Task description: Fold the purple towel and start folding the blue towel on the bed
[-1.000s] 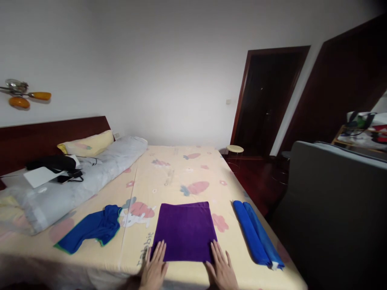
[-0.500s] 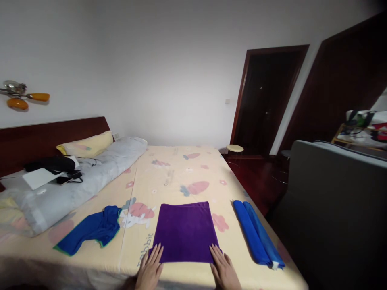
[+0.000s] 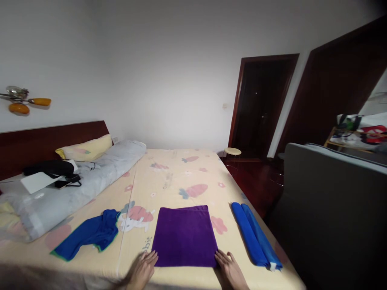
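The folded purple towel (image 3: 184, 237) is laid flat near the bed's (image 3: 181, 173) front edge. Both hands have been slid off its near corners since a second ago: the left hand (image 3: 142, 270) and right hand (image 3: 231, 269) are now rested open beside it, nothing gripped, suggesting the fold is finished.

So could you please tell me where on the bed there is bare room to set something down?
The widest bare sheet lies beyond the purple towel, toward the far edge. A narrow strip separates it from the rolled blue towels. The grey bedding side is crowded, and the blue shirt fills the near left.
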`<state>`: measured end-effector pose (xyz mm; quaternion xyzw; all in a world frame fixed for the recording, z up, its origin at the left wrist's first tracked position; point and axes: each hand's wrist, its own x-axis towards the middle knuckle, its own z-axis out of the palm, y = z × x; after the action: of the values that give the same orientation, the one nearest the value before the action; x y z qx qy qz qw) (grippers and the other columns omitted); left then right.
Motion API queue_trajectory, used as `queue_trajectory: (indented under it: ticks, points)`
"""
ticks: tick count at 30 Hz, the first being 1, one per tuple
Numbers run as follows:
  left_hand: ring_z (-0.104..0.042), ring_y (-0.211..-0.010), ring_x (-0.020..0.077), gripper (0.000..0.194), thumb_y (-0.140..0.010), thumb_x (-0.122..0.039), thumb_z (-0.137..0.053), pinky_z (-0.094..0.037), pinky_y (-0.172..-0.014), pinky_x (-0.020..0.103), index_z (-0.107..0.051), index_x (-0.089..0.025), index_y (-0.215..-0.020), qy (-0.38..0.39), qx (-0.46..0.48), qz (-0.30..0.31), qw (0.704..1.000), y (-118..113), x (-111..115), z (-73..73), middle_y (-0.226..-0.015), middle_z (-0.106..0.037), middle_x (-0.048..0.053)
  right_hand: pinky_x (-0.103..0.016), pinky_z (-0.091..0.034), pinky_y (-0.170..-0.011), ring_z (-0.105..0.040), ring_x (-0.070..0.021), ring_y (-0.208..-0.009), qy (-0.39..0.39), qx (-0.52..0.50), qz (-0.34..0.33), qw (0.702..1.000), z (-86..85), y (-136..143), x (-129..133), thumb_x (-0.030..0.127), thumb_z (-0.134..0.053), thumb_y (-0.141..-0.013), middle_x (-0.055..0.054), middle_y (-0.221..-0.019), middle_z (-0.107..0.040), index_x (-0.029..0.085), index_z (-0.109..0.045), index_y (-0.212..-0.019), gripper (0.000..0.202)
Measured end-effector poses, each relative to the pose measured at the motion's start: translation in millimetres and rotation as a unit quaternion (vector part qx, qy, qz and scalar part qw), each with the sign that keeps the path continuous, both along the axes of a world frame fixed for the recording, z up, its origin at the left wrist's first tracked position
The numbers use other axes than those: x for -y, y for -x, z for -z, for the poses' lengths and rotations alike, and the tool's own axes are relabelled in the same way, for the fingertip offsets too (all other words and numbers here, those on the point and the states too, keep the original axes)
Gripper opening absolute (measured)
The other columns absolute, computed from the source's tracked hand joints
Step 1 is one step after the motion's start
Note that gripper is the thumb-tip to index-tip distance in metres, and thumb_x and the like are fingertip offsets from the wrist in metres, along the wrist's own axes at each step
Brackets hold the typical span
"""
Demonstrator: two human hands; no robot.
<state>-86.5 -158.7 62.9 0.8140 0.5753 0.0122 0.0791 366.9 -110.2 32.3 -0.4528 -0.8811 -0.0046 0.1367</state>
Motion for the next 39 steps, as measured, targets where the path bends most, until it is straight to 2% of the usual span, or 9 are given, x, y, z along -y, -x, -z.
queue_trajectory:
  ticks: [6,12,15,20,24,27,33,36,39]
  points:
    - [-0.059,-0.118,0.0208,0.047,-0.072,-0.012,-0.048,-0.039,-0.109,0.045,-0.066,-0.036,-0.109,-0.020,0.130,0.027,0.991,16,28,0.8,-0.114,-0.072,-0.002,-0.047,-0.034,-0.103,-0.051,-0.0257,-0.123,0.151,-0.070,-0.003,0.986,-23.4,-17,34,0.025,-0.047,-0.080,-0.002,-0.130,-0.062,0.036,-0.061,-0.121,0.044]
    - [-0.066,-0.090,0.0193,0.020,-0.067,-0.017,-0.056,-0.051,-0.088,0.031,-0.069,-0.023,-0.080,0.023,0.261,-0.186,0.947,10,18,-4.0,-0.087,-0.074,0.001,-0.040,-0.045,-0.090,-0.063,-0.0253,-0.100,0.194,-0.240,0.114,0.944,-33.2,-7,32,0.023,-0.044,-0.066,-0.006,-0.099,-0.072,0.026,-0.072,-0.084,0.033]
    - [-0.067,-0.083,0.0177,0.019,-0.076,-0.025,-0.053,-0.053,-0.077,0.027,-0.068,-0.019,-0.085,0.027,0.260,-0.220,0.940,5,-1,-6.0,-0.082,-0.073,0.000,-0.030,-0.049,-0.073,-0.067,-0.0204,-0.078,0.214,-0.276,0.144,0.926,-31.9,5,15,0.021,-0.040,-0.064,-0.002,-0.077,-0.072,0.023,-0.068,-0.074,0.030]
    - [-0.067,-0.083,0.0157,0.021,-0.081,-0.022,-0.048,-0.050,-0.077,0.026,-0.066,-0.019,-0.090,0.002,0.216,-0.263,0.940,-5,-21,-4.8,-0.084,-0.072,0.000,-0.030,-0.047,-0.064,-0.064,-0.0204,-0.068,0.152,-0.237,0.206,0.937,-29.6,17,1,0.025,-0.038,-0.075,-0.002,-0.069,-0.069,0.023,-0.062,-0.073,0.024]
    - [-0.062,-0.108,0.0246,0.038,-0.076,-0.012,-0.047,-0.045,-0.095,0.038,-0.065,-0.016,-0.109,-0.046,0.151,-0.297,0.942,-20,-17,-3.4,-0.111,-0.070,0.010,-0.044,-0.046,-0.079,-0.064,-0.0308,-0.090,0.073,-0.186,0.261,0.944,-20.1,24,2,0.024,-0.039,-0.078,-0.014,-0.095,-0.070,0.019,-0.066,-0.095,0.032]
    - [-0.051,-0.127,0.0252,0.058,-0.077,-0.008,-0.039,-0.038,-0.107,0.042,-0.053,-0.022,-0.131,-0.117,0.066,-0.248,0.959,-51,-8,-3.7,-0.138,-0.057,0.008,-0.047,-0.042,-0.093,-0.058,-0.0301,-0.113,-0.004,-0.138,0.233,0.963,-13.4,46,5,0.014,-0.035,-0.078,-0.014,-0.126,-0.062,0.020,-0.058,-0.124,0.051]
    - [-0.023,-0.145,0.0212,0.080,-0.077,-0.010,-0.037,-0.028,-0.117,0.044,-0.007,-0.025,-0.149,-0.095,0.052,-0.018,0.994,-139,-2,7.6,-0.158,-0.018,-0.001,-0.043,-0.036,-0.109,-0.036,-0.0234,-0.138,0.046,-0.099,-0.016,0.994,-6.6,124,17,0.029,-0.037,-0.091,-0.002,-0.153,-0.031,0.031,-0.014,-0.149,0.062]
    - [-0.025,-0.144,0.0238,0.073,-0.084,-0.018,-0.038,-0.029,-0.116,0.047,-0.003,-0.026,-0.148,-0.044,0.042,-0.006,0.998,-138,-1,18.6,-0.156,-0.017,0.001,-0.041,-0.039,-0.106,-0.040,-0.0248,-0.135,0.022,-0.088,-0.042,0.995,4.6,130,22,0.040,-0.041,-0.093,-0.004,-0.151,-0.033,0.031,-0.010,-0.149,0.065]
    - [-0.030,-0.142,0.0225,0.066,-0.091,-0.027,-0.035,-0.032,-0.114,0.045,0.004,-0.032,-0.145,-0.072,0.041,-0.013,0.996,-101,6,25.4,-0.155,-0.021,-0.001,-0.041,-0.041,-0.105,-0.043,-0.0250,-0.133,-0.015,-0.076,-0.008,0.997,16.6,100,24,0.045,-0.041,-0.094,-0.003,-0.149,-0.035,0.032,-0.011,-0.148,0.064]
